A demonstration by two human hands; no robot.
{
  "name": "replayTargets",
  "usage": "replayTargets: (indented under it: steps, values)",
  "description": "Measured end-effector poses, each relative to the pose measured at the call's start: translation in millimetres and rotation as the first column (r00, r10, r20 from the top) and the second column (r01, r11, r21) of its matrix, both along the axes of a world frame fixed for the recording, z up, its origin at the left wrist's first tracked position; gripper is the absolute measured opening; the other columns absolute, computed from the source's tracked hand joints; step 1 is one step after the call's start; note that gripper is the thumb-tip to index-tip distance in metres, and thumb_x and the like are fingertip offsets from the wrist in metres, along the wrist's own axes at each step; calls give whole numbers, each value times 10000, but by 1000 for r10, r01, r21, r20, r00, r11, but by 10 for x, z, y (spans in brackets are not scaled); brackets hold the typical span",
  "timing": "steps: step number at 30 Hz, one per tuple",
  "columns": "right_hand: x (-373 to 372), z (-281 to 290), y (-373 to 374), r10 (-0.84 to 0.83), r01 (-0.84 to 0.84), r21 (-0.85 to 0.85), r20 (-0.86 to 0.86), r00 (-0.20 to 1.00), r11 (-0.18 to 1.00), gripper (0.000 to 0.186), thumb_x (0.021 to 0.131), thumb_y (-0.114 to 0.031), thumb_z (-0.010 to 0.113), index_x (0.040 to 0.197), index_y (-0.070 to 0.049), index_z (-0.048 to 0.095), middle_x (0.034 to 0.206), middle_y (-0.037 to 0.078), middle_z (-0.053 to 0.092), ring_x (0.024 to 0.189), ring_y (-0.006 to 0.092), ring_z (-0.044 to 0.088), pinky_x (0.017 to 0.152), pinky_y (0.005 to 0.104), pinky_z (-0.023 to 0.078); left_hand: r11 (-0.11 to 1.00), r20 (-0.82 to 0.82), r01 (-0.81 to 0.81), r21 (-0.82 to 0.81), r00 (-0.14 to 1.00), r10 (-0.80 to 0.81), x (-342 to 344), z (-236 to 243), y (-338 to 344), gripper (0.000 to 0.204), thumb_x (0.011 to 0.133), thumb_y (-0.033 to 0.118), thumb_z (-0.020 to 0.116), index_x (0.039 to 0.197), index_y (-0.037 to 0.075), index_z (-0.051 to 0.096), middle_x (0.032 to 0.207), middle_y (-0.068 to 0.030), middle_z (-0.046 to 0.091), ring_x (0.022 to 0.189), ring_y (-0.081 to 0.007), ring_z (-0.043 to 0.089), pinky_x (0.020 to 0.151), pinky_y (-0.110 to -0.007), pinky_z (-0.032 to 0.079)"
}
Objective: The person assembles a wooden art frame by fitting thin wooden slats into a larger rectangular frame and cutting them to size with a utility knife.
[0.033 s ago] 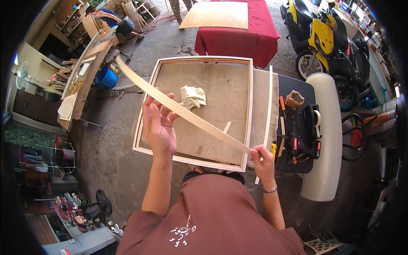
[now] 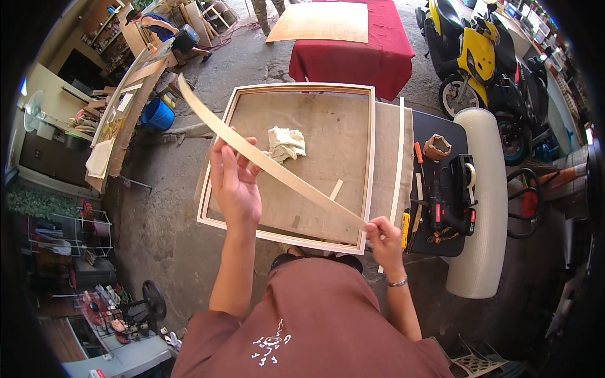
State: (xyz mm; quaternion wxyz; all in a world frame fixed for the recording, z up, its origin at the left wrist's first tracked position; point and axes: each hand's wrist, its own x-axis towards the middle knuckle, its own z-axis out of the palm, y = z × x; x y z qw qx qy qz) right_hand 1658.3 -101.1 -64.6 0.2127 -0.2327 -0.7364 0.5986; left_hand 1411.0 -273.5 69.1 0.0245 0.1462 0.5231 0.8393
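A long, thin, pale wooden strip [image 2: 277,169] slants above the frame, its far left end raised. My left hand [image 2: 236,183], palm turned up, holds it partway along, with some fingertips hidden behind it. At the near right end, my right hand [image 2: 386,242] pinches the strip between thumb and fingers. Beneath both hands lies a rectangular wooden frame [image 2: 370,157] around a brownish cloth-like surface [image 2: 252,120]. A crumpled whitish cloth [image 2: 287,143] and a short wooden piece [image 2: 336,189] rest inside the frame.
Another long strip [image 2: 398,164] lies right of the frame. A dark table [image 2: 450,135] carries a drill [image 2: 438,205], a screwdriver [image 2: 418,152] and a yellow cutter [image 2: 405,230]. Beyond stand a bubble-wrap roll [image 2: 482,201], a yellow scooter [image 2: 472,60] and a red-covered table [image 2: 353,63]. Another person [image 2: 157,25] bends far left.
The strip's far end has shifted slightly right and up. My right hand has moved a little to the left with the near end.
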Motion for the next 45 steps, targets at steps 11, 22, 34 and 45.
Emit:
replayTargets:
  steps: [11, 22, 34, 45]
  values:
    - [135, 765, 128, -287, 457, 698, -355, 889, 552, 335, 1023, -286, 689, 1242, -42, 624, 1253, 188, 629, 1142, 375, 620, 994, 464, 506, 623, -186, 350, -699, 753, -631, -168, 493, 74, 210, 1087, 188, 559, 1205, 33, 638, 853, -41, 634, 749, -134, 666, 621, -279, 536]
    - [471, -234, 487, 333, -546, 128, 671, 662, 828, 357, 925, -274, 759, 1160, -22, 671, 1098, 152, 688, 1092, 360, 617, 998, 455, 456, 138, -30, 320, -937, 320, -947, 223, -1587, -202, 86, 897, 135, 635, 953, 70, 649, 886, -92, 656, 905, -299, 693, 752, -420, 570]
    - [755, -1254, 558, 238, -454, 57, 789, 567, 889, 246, 1064, -175, 597, 908, 13, 570, 700, 56, 480, 662, 125, 472, 593, 311, 375, 22, 170, 267, -963, 673, -720, -943, -2852, -1674, 229, 924, 270, 728, 838, 77, 639, 794, -118, 662, 823, -351, 667, 725, -475, 520]
    - [455, -1520, 533, 89, -471, 219, 832, 548, 854, 188, 1021, -122, 650, 939, 35, 588, 835, 144, 584, 827, 304, 505, 762, 397, 427, -80, 205, 190, -978, 847, -490, -1350, -3230, -2723, 400, 850, 407, 825, 759, 78, 617, 751, -36, 617, 814, -227, 602, 835, -355, 406]
